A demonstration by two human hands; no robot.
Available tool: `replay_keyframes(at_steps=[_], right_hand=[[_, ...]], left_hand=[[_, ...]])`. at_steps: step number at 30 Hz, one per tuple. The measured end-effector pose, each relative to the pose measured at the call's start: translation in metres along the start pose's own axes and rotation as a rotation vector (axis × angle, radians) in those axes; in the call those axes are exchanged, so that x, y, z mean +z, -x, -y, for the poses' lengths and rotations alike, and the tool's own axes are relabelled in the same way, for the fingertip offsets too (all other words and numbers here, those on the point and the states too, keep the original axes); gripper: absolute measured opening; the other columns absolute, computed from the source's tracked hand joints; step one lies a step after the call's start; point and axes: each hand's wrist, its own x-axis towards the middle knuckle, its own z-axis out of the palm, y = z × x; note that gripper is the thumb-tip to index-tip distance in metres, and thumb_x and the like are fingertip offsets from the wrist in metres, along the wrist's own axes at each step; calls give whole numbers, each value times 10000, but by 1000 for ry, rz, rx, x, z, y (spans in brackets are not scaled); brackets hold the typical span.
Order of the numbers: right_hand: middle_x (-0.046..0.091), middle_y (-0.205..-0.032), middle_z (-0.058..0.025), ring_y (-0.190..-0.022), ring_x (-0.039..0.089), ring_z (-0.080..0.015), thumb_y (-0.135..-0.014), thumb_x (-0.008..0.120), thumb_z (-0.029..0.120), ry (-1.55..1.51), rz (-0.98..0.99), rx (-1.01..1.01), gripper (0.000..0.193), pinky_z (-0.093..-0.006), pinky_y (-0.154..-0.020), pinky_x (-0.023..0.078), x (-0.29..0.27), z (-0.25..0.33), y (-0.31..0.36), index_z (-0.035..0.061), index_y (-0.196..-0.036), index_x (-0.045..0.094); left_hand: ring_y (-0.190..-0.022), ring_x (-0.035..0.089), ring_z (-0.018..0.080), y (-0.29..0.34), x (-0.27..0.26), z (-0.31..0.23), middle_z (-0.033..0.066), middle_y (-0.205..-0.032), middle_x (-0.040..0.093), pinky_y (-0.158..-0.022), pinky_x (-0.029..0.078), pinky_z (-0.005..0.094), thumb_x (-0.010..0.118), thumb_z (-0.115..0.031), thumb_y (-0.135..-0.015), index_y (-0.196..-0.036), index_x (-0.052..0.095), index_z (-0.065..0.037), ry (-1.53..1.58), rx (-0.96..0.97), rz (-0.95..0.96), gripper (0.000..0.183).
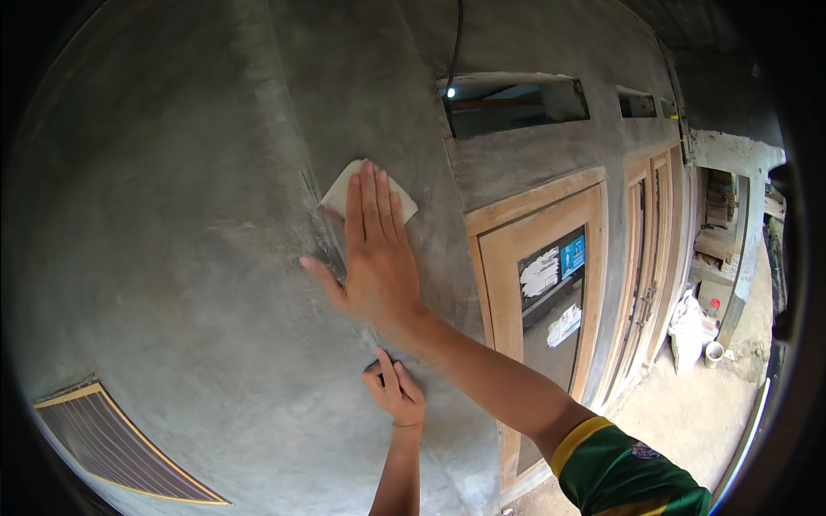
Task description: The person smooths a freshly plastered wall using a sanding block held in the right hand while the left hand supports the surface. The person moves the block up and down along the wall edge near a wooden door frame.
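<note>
The right arm comes in nearest the lens, a green sleeve with a yellow cuff at the lower right, the forearm running up and left to the right hand. That hand lies flat and open against the grey cement wall, fingers together, thumb spread to the left, pressing a pale sheet of sandpaper to the plaster – only the sheet's upper corners show past the fingertips. It sits just beside a vertical ridge in the wall, a corner edge that runs from the top of the view down past the thumb.

Below it the left hand rises from the lower edge, fingers laid on the wall near that same ridge; something dark sits under the fingertips, but what it is I cannot tell, nor whether the fingers grip it.

To the left the wall spreads wide and bare as far as a louvred vent with a yellow frame at the lower left – plenty of room that way. To the right the space is tighter: a wooden window frame begins close to the forearm, with an open slot above it and a black cable hanging down to the slot's left end
</note>
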Motion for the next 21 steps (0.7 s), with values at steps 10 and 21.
replay_keyframes(at_steps=[10, 21], right_hand=[[239, -1720, -454, -1623, 224, -612, -1026, 711, 571, 40, -22, 47, 1113, -651, -1309, 258, -5, -17, 0, -225, -1641, 235], [227, -1731, -442, -1635, 209, -595, -1040, 699, 545, 51, -39, 33, 1085, -653, -1311, 252, 2, -39, 13, -212, -1655, 225]], left_hand=[[-834, 509, 241, -1, -1, 0, 141, -1014, 551, -684, 410, 359, 591, -10, -1079, -1518, 602, 122, -12, 8, 4, 458], [-822, 499, 228, -2, -1, 2, 132, -1005, 545, -673, 391, 347, 579, -11, -1092, -1530, 592, 118, -27, 32, 2, 457]])
